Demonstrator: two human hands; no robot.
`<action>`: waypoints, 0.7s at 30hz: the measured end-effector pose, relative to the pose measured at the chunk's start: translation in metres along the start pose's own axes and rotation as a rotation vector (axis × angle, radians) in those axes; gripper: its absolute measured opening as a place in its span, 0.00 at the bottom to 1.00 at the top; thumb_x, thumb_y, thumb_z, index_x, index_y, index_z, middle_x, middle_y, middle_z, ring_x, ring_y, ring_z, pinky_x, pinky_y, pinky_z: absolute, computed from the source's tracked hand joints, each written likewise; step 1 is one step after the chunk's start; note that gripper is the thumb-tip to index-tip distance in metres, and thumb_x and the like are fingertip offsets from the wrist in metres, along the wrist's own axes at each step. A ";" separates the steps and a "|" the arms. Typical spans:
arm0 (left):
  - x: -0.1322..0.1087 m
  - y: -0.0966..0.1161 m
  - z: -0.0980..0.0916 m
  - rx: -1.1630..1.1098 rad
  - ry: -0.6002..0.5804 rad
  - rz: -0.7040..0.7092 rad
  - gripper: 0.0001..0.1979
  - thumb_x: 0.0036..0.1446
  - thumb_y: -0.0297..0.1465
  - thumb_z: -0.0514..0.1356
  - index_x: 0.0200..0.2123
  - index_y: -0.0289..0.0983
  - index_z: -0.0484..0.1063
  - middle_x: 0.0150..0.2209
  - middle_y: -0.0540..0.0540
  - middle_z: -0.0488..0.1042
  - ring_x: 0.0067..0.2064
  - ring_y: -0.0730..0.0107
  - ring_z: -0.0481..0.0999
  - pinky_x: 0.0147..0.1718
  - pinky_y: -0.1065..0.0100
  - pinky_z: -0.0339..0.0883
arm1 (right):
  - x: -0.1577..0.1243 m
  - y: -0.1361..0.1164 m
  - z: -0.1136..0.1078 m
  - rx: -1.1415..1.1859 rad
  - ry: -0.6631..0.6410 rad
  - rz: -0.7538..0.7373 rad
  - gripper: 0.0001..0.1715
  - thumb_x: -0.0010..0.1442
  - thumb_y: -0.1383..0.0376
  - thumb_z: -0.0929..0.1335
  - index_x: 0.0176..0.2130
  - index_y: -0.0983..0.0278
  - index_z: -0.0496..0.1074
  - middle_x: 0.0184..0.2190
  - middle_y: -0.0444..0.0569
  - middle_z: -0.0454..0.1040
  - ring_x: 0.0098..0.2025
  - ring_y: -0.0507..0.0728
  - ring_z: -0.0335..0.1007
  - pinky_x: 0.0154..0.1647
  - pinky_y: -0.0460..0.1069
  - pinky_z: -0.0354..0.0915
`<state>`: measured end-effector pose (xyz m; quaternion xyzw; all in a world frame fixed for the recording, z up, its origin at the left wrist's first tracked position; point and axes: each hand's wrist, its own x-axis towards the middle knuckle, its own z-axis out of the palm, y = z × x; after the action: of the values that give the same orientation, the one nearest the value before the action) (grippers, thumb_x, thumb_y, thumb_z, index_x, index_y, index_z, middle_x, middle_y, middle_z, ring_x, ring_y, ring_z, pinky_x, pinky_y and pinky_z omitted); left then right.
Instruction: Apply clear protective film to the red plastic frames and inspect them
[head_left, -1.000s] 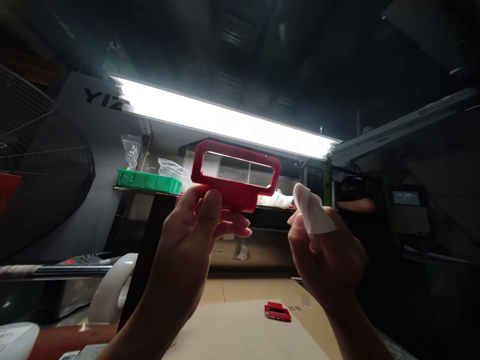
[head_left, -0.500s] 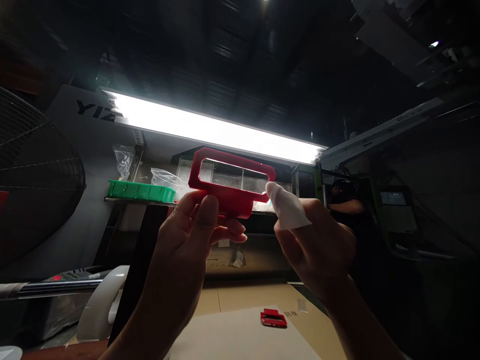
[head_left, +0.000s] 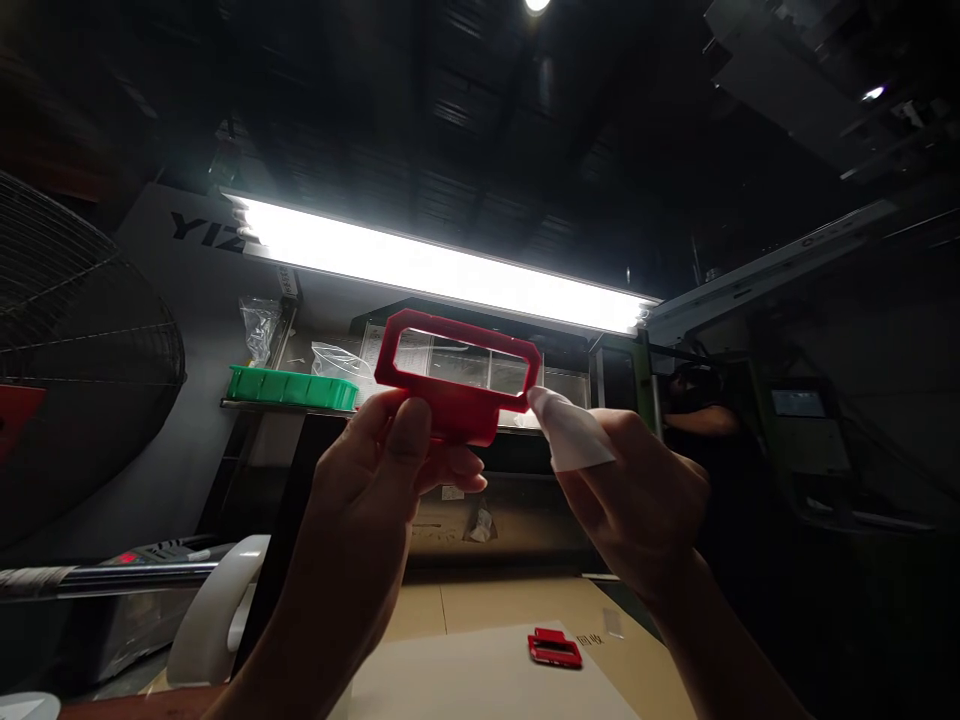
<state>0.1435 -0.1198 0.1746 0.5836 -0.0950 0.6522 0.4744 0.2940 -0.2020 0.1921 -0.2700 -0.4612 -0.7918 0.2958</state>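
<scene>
My left hand (head_left: 379, 490) pinches the lower tab of a red plastic frame (head_left: 459, 318) between thumb and fingers, holding it upright before the lamp. The frame has a long opening with angled corners. A piece of white cloth (head_left: 576, 435) covers the pointing index finger of my right hand (head_left: 645, 500), whose other fingers are curled. The cloth-covered fingertip touches the frame's lower right corner. Below, a second red plastic piece (head_left: 555, 648) of similar shape lies on a white sheet (head_left: 457, 680) on the table.
A bright tube lamp (head_left: 450, 265) hangs above the shelf. On the shelf are a green tray (head_left: 292, 388) and clear plastic bags (head_left: 260, 328). A large fan (head_left: 82, 340) stands at left. At right, a person (head_left: 701, 415) is beside a machine. Brown board (head_left: 420, 608) covers the table.
The cloth-covered fingertip has slid slightly down along the frame's right end. The view has shifted a little, and both hands keep nearly the same pose.
</scene>
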 end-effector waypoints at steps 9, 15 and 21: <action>-0.003 0.005 0.006 -0.013 0.060 -0.042 0.10 0.59 0.37 0.58 0.36 0.35 0.70 0.27 0.50 0.73 0.27 0.79 0.71 0.29 0.81 0.67 | 0.005 -0.003 0.000 0.021 0.004 0.009 0.13 0.57 0.74 0.68 0.44 0.68 0.72 0.25 0.45 0.69 0.25 0.45 0.60 0.24 0.42 0.54; -0.003 0.003 0.001 0.004 -0.028 -0.040 0.11 0.60 0.38 0.57 0.36 0.35 0.70 0.26 0.50 0.73 0.26 0.79 0.71 0.29 0.79 0.68 | -0.001 -0.002 0.005 0.088 -0.023 0.026 0.16 0.57 0.71 0.70 0.47 0.65 0.71 0.28 0.46 0.71 0.26 0.45 0.64 0.23 0.42 0.54; -0.003 0.006 0.007 -0.004 0.075 -0.046 0.10 0.60 0.36 0.57 0.34 0.34 0.69 0.24 0.51 0.71 0.26 0.78 0.70 0.28 0.79 0.66 | -0.005 0.000 0.002 0.217 -0.038 0.035 0.16 0.55 0.76 0.69 0.45 0.67 0.71 0.29 0.48 0.71 0.27 0.46 0.65 0.25 0.42 0.57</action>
<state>0.1433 -0.1294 0.1769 0.5598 -0.0652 0.6622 0.4938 0.2976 -0.1998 0.1897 -0.2594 -0.5451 -0.7266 0.3280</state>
